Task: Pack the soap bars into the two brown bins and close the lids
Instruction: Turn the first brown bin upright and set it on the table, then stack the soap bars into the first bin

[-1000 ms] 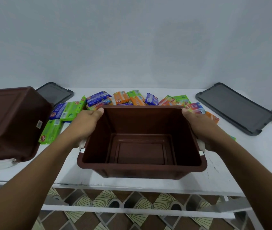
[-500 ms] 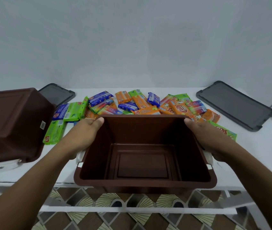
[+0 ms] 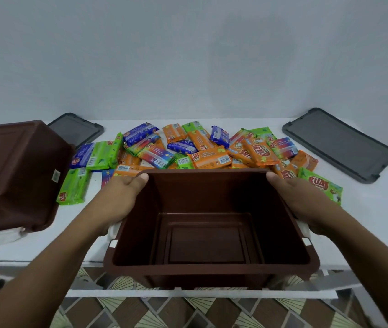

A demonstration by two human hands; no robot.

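Brown bin point(image 3: 208, 245) overhangs table point(image 3: 368, 216) edge, left hand point(image 3: 119, 197) and right hand point(image 3: 294, 197) gripping its rims.

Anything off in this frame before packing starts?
The left brown bin is tipped over, its base facing the camera, so it can't take soap. The empty bin, gripped by left hand and right hand, overhangs the table's front edge. Soap bars lie heaped behind it.

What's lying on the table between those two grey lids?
A heap of wrapped soap bars, green, orange and blue, covers the white table between the left lid and the right lid, as the head view shows.
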